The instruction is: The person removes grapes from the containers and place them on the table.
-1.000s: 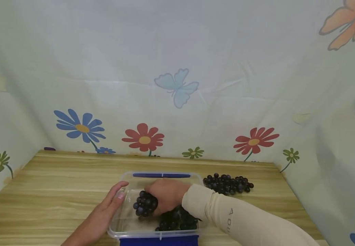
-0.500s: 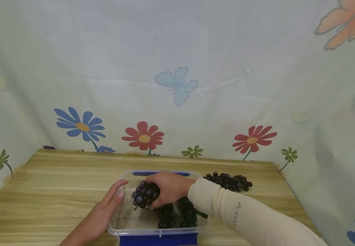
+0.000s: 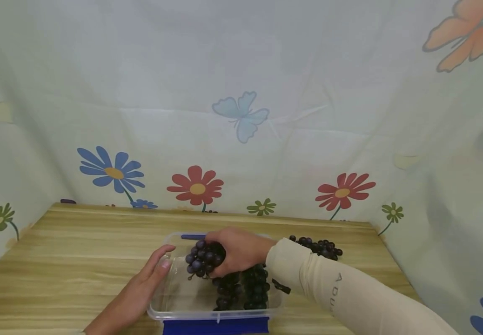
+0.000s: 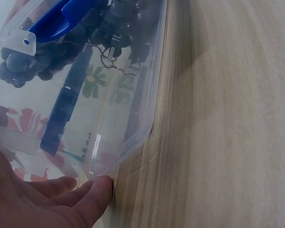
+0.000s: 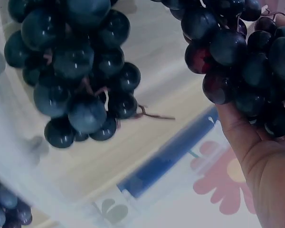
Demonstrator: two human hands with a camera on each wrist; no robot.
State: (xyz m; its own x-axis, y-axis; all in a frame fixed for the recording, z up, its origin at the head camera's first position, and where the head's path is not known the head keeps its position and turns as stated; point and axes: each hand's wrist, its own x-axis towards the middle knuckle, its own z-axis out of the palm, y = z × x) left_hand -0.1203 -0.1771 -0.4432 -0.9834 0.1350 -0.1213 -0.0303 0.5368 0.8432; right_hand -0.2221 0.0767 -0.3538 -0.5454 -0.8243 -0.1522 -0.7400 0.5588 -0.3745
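Observation:
My right hand [image 3: 241, 249] grips a bunch of dark grapes [image 3: 203, 258] above a clear plastic container [image 3: 153, 309] with blue clips. In the right wrist view the thumb side lies against the held bunch [image 5: 249, 66]. Two more dark bunches, one at the middle [image 3: 226, 294] and one at the right [image 3: 256, 286], lie inside the container, partly under the right hand. My left hand [image 3: 143, 284] touches the container's left side with fairly straight fingers. The left wrist view shows its fingertips [image 4: 100, 187] at a lower corner of the clear wall.
Another dark grape bunch [image 3: 323, 246] lies on the wooden table [image 3: 86, 251] right of the container, partly covered by the right sleeve [image 3: 333, 284]. A blue clip [image 3: 216, 325] hangs at the container's near side. A flower-printed cloth [image 3: 287, 163] encloses the table.
The right hand has lifted the held grape bunch upward and drawn it slightly right, uncovering more of the bunches in the container. The left hand has stayed in place.

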